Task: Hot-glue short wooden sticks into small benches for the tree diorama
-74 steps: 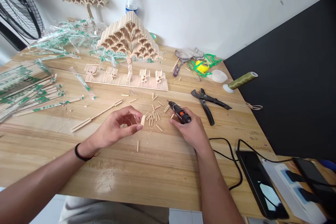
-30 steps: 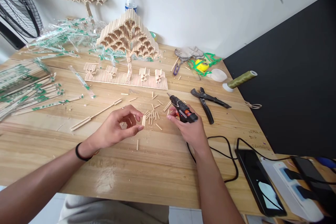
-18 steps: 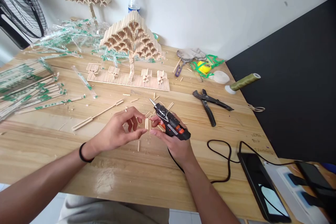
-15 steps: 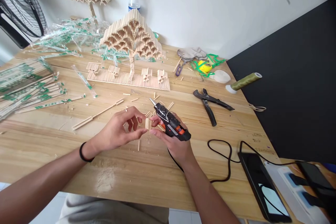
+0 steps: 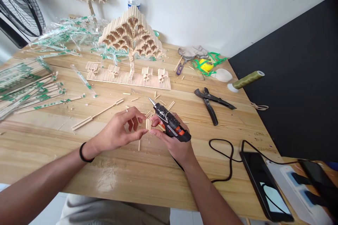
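Note:
My left hand (image 5: 118,133) pinches a small bundle of short wooden sticks (image 5: 148,123) between thumb and fingers, just above the wooden table (image 5: 148,168). My right hand (image 5: 176,144) is wrapped round a black and orange glue gun (image 5: 169,123), nozzle pointing up and left, and its fingertips also touch the bundle. Both hands meet at the table's middle. Several loose short sticks (image 5: 158,105) lie scattered just behind them.
A stick-built tree on a slatted base (image 5: 130,45) stands behind. Wrapped chopsticks (image 5: 29,88) pile up at the left. Black cutters (image 5: 210,102) lie to the right, beside a green thread spool (image 5: 246,79). A black cable (image 5: 227,158), phones and a power strip (image 5: 298,190) sit near right.
My right hand lifted the glue gun off the table and carried it left to meet my left hand; its fingertips now touch the stick bundle. My left hand stayed in place.

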### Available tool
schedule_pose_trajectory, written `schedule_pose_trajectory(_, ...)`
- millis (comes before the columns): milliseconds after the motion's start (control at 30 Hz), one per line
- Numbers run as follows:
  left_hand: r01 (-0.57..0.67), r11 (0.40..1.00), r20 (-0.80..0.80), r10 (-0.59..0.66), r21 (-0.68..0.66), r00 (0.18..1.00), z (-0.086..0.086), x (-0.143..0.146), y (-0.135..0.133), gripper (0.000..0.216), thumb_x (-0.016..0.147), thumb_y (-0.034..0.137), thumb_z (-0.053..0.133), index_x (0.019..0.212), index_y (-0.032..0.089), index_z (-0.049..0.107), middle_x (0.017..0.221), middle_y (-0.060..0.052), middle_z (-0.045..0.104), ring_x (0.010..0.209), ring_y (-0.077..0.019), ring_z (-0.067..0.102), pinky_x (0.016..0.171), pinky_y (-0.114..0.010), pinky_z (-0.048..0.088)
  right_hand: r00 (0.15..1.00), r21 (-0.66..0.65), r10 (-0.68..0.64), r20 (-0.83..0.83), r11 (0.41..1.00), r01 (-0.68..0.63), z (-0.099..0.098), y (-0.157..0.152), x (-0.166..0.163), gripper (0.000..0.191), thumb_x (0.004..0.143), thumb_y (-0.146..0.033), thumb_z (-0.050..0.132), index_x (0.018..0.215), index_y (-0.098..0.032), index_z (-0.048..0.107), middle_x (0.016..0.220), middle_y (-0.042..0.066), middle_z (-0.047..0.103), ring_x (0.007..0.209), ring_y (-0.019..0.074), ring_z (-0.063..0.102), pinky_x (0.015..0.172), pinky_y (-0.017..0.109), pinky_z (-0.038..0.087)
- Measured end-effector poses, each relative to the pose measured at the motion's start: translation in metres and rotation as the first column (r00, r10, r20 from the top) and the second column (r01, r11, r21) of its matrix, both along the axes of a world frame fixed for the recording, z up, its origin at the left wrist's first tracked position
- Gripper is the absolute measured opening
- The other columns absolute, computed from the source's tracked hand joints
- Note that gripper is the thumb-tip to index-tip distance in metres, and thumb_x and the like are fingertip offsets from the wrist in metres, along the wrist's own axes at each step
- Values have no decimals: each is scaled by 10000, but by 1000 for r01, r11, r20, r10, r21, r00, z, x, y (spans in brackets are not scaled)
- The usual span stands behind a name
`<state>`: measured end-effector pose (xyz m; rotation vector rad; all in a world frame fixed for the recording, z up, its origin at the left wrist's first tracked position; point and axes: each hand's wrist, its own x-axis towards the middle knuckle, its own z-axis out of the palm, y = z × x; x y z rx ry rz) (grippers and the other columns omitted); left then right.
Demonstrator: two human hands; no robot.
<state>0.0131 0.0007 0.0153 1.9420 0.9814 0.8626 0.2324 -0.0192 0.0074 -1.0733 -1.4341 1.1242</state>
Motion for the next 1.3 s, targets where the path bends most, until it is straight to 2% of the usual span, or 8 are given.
schedule_pose_trajectory(267,7,1000,-15,-7,0,1000,0,0,0,196,942,309,740,1069,180,666,872,-4,634,697,-117,624,647,-241,537,999,-5,-14,50,1000,15,2,-1,-1,260,810,-364,890,923,-258,682,895,36,783,942,257,764,794,374,645)
schedule_pose_trajectory(567,-17,1000,-14,17,2,1000,-1,-1,-1,209,944,324,734,1062,180,637,844,2,629,689,-119,616,645,-247,531,1000,-52,4,-2,999,-4,-2,1,1,309,795,-349,907,1043,-261,745,933,28,776,855,222,738,807,376,646)
schedule_pose_trajectory(733,-1,1000,-7,1,3,1000,-1,0,0,200,929,288,744,1068,181,647,865,1,623,700,-119,619,651,-244,533,1000,-43,7,-25,999,-8,-3,1,0,282,810,-332,893,1040,-253,751,879,20,754,830,212,728,770,355,636)
schedule_pose_trajectory(933,9,1000,7,-9,-4,1000,-1,0,0,221,911,262,749,1090,181,649,875,-3,625,703,-123,624,641,-245,527,1000,-33,-9,23,999,10,-1,0,-1,281,812,-383,892,1005,-247,740,898,34,777,806,210,728,708,333,627)
schedule_pose_trajectory(1300,6,1000,-1,-6,-22,1000,-4,0,0,240,926,300,762,1105,184,652,896,2,629,709,-113,622,653,-245,542,1000,2,-22,13,1000,22,-1,-2,-1,228,828,-266,867,994,-234,714,934,32,793,845,193,747,738,304,634)
